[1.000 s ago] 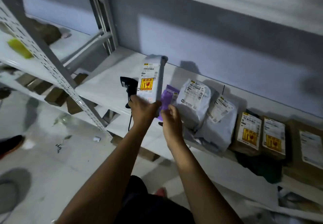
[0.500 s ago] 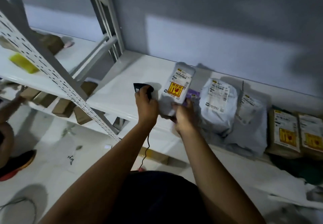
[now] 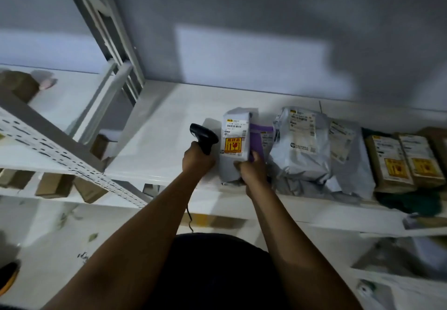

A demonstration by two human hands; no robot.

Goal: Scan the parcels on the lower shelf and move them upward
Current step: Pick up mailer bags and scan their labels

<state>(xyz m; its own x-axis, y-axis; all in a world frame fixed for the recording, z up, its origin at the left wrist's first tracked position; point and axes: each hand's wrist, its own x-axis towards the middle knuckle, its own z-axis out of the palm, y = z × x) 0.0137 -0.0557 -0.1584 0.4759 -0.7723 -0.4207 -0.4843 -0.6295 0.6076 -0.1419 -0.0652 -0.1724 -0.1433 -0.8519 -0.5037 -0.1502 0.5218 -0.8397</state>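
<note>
Upright grey mailer [image 3: 235,138] at the front of the white shelf [image 3: 164,125].
Grips the mailer's lower end in the curled right hand [image 3: 252,173]; clenches the barcode scanner [image 3: 204,135] in the left hand [image 3: 197,158], likewise over the shelf's front. Touches a purple parcel [image 3: 260,135] further along the shelf. Risks slumping off the shelf's front lip if released here: tall, soft and narrow-based.

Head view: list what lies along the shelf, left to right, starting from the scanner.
In order: scanner, stickered grey parcel, purple packet, large grey mailer, second grey mailer, left brown box, right brown box.
</note>
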